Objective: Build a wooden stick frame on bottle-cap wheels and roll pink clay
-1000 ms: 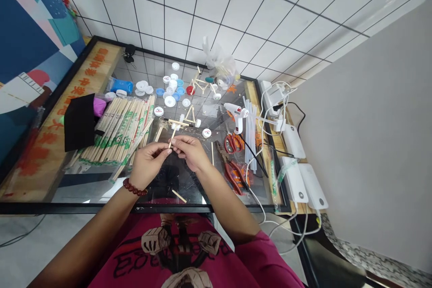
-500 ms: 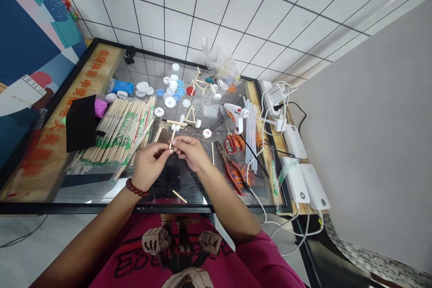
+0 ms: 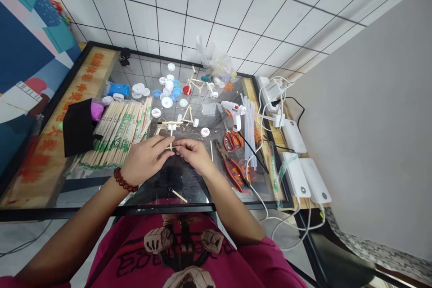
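Observation:
A small T-shaped frame of pale wooden sticks [image 3: 172, 131] lies between my hands over the glass table. Its crossbar is dark at both ends, and a short stick crosses its lower end. My left hand [image 3: 148, 156], above a red bead bracelet [image 3: 124, 180], has thumb and fingers around the lower end from the left. My right hand [image 3: 194, 155] pinches the short cross stick from the right; its fingertips partly hide it. Just beyond stands a triangular stick piece [image 3: 189, 114] with white ends. A white cap [image 3: 204, 132] lies to the right.
Packaged chopsticks [image 3: 121, 130] and a black cloth-like sheet [image 3: 77, 128] lie left. White and blue bottle caps [image 3: 167, 102] spread behind. Right are a glue gun [image 3: 235, 114], glue sticks [image 3: 249, 130], red-handled scissors [image 3: 232, 141], pliers [image 3: 232, 168] and power strips [image 3: 295, 175] with cables.
The stick frame has turned more upright in view, and a short cross stick now shows at its lower end. My left hand has shifted left and its fingers have spread more.

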The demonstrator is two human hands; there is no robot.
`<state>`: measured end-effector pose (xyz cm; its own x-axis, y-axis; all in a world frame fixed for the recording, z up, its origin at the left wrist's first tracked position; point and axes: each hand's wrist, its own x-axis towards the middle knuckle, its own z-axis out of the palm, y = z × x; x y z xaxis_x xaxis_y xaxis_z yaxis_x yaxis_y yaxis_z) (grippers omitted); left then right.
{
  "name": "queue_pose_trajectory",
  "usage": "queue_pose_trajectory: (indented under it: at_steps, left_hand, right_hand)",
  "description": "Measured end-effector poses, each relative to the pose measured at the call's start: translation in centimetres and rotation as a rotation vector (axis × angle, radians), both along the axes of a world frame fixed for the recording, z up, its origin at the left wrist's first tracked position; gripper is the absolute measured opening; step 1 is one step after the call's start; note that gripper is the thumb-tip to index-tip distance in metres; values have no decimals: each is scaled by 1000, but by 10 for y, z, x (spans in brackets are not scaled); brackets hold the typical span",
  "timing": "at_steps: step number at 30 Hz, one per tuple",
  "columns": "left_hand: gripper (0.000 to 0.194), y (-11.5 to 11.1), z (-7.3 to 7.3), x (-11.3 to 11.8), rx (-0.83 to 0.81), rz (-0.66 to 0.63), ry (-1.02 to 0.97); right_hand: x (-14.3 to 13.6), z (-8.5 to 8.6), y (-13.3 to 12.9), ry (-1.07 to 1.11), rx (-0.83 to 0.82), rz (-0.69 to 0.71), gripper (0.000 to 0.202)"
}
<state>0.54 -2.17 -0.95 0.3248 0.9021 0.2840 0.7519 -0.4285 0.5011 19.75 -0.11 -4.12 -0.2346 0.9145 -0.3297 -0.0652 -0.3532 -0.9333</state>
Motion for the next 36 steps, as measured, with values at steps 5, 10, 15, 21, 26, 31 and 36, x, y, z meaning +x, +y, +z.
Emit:
queue_pose_trajectory:
  at_steps: [5, 10, 15, 21, 26, 31, 36]
  left_hand:
    - [33, -2, -3, 1, -239, 239, -448]
    - [50, 16, 2, 13, -816, 340, -955]
    - [43, 33, 9, 24, -923, 305, -1037]
    - [41, 37, 12, 31, -1034, 255, -1113]
    - [40, 39, 14, 38, -1083, 227, -1180]
    - [46, 38, 13, 43, -1093, 226, -1250]
    - [45, 36, 9, 46, -1105, 245, -1273]
  right_hand:
    - [2, -9, -15, -203, 223, -58, 17]
    - [-7, -12, -21, -317, 374, -68, 14]
    - [-11, -13, -18, -367, 480, -74, 5]
    - [0, -5, -17, -304, 510, -159, 11]
    - [9, 0, -15, -290, 583, -219, 12]
    - [13, -2, -11, -333, 662, -238, 12]
    - [16, -9, -8, -400, 711, -217, 14]
